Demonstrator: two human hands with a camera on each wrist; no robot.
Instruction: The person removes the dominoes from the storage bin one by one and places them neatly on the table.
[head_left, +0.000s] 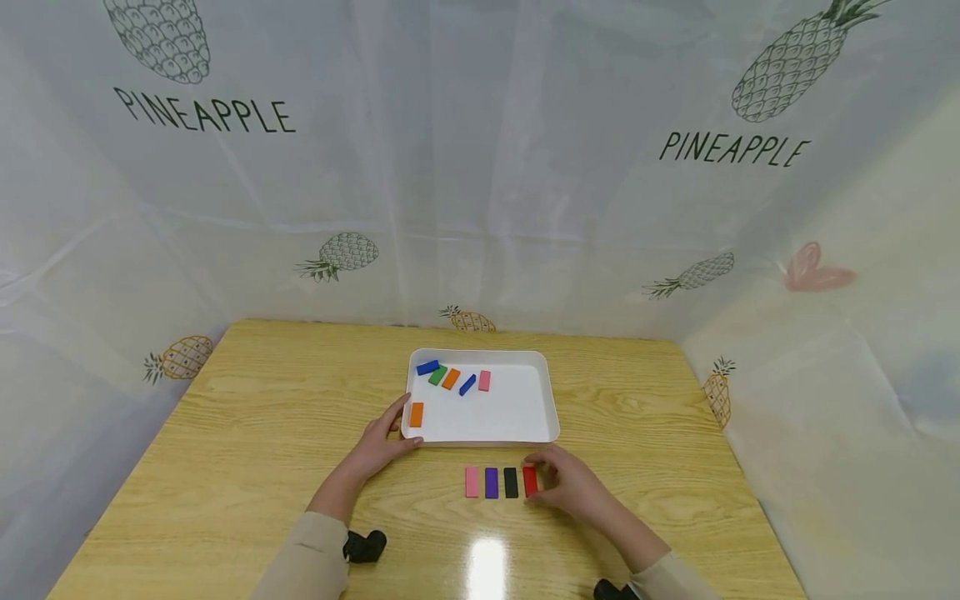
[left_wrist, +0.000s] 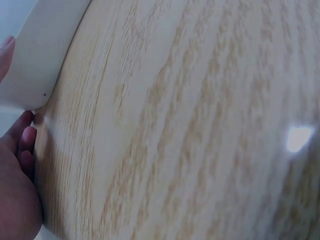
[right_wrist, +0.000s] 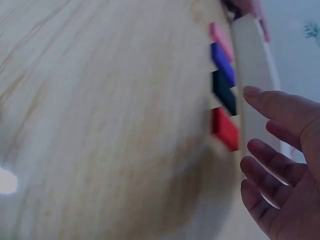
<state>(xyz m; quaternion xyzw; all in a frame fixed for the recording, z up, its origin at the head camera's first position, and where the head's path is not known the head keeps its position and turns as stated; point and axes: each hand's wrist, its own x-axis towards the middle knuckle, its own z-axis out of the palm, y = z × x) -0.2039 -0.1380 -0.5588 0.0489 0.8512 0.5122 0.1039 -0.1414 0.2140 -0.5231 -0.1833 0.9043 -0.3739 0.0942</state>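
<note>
My left hand (head_left: 378, 446) holds the near left corner of a white tray (head_left: 517, 417), thumb along its front side and a finger up its left side. In the left wrist view, fingers (left_wrist: 27, 135) sit right at the tray's corner. On the table before the tray lies a row of flat blocks: pink (head_left: 472, 482), purple (head_left: 491, 482), black (head_left: 511, 482) and red (head_left: 530, 482). My right hand (head_left: 573, 483) is at the red block, thumb and forefinger spread around its ends. In the right wrist view the fingers are apart, with a gap between them and the red block (right_wrist: 225, 129).
Inside the tray lie several small blocks: blue (head_left: 427, 367), green (head_left: 438, 375), orange (head_left: 416, 414) and pink (head_left: 484, 381) among them. The wooden table (head_left: 300, 375) ends at a pineapple-print curtain (head_left: 480, 167) at the back and sides.
</note>
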